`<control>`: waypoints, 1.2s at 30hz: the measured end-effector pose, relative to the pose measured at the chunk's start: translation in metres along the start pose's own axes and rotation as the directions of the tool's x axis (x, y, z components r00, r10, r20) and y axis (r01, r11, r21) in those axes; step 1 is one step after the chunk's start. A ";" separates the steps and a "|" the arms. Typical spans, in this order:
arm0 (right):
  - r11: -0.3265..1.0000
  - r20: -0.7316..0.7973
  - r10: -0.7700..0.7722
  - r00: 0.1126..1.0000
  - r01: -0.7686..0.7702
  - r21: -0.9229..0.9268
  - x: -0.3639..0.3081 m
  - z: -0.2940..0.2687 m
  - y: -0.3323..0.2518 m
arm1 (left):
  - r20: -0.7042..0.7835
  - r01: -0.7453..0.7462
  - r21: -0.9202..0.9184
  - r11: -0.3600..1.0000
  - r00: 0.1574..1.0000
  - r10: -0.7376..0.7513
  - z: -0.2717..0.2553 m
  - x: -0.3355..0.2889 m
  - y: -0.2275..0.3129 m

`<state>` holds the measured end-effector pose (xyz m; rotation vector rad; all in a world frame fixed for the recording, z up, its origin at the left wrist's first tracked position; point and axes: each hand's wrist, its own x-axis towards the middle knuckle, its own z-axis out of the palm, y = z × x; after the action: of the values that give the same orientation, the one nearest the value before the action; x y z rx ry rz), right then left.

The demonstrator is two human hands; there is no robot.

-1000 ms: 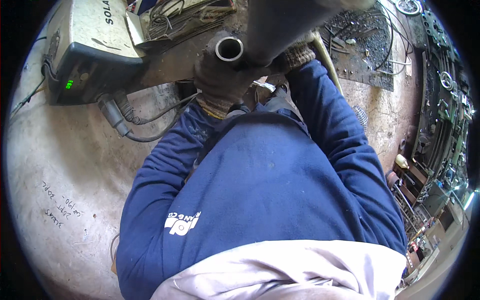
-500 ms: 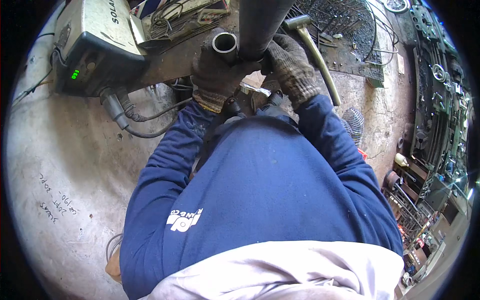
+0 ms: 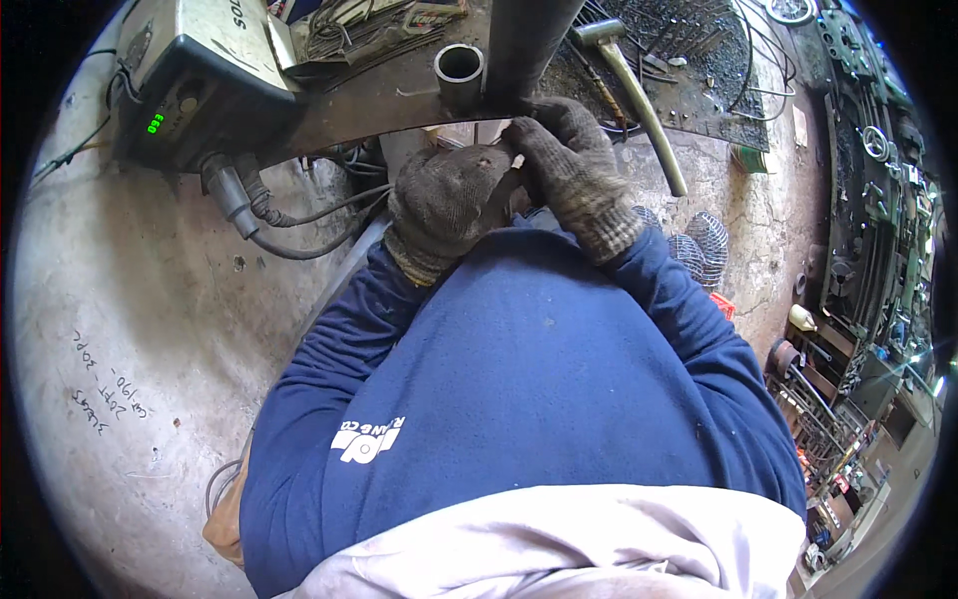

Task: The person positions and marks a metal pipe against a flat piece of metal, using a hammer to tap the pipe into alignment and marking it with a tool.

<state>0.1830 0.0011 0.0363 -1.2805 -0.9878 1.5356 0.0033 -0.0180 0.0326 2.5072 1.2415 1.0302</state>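
Observation:
Both my hands wear dark knitted work gloves and are close together at the table's near edge, in front of my body. My left hand is curled into a fist, and what it may hold is hidden. Beside it my right hand has bent fingers and the thumb pressed in towards the left hand; a small pale tip shows between the two, too small to name. Just beyond them a short open steel pipe stands upright on the table, next to a thick dark tube that rises out of the picture.
A hammer lies right of the tube, its handle over the table edge. At left is a welding machine with thick cables. Welding rods lie behind the pipe. Machinery and stacked metal line the right side.
Both hands have let go of the short pipe and the thick tube and drawn back towards my body. They have come together, fingers curled. The pipe and tube remain standing.

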 end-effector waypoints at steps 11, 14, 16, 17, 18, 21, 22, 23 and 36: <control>0.996 -0.089 0.084 0.992 -0.087 -0.026 -0.003 -0.030 0.012 | 0.466 0.453 -0.858 -0.241 0.491 -0.736 0.027 -0.020 -0.003; 0.990 0.057 0.116 0.992 -0.110 -0.092 -0.002 -0.033 0.022 | 0.460 0.458 -0.857 -0.236 0.474 -0.751 0.039 -0.019 -0.010; 0.990 0.047 0.090 0.995 -0.084 -0.116 0.004 -0.029 0.029 | 0.448 0.480 -0.856 -0.191 0.507 -0.736 0.043 -0.012 -0.008; 0.987 0.038 0.126 0.991 -0.121 -0.108 0.010 -0.030 0.030 | 0.443 0.491 -0.855 -0.166 0.524 -0.728 0.044 -0.009 -0.007; 0.983 0.031 0.161 0.986 -0.157 -0.100 0.014 -0.032 0.028 | 0.450 0.480 -0.857 -0.189 0.518 -0.727 0.046 -0.008 -0.006; 0.987 0.010 0.144 0.990 -0.143 -0.078 0.022 -0.032 0.028 | 0.459 0.471 -0.856 -0.212 0.506 -0.730 0.049 -0.008 -0.004; 0.989 -0.003 0.124 0.992 -0.123 -0.079 0.023 -0.032 0.031 | 0.456 0.491 -0.850 -0.190 0.504 -0.733 0.047 -0.005 -0.003; 0.991 -0.016 0.103 0.995 -0.104 -0.082 0.023 -0.033 0.033 | 0.452 0.511 -0.843 -0.168 0.503 -0.737 0.046 -0.004 -0.003; 0.991 -0.096 0.002 0.995 -0.015 -0.135 0.051 -0.024 0.007 | 0.120 0.424 -0.878 0.223 0.646 -0.754 0.077 0.014 -0.011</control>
<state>0.2018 0.0490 0.0115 -1.4411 -1.0401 1.4195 0.0510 0.0112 -0.0226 0.9124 1.1564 1.3740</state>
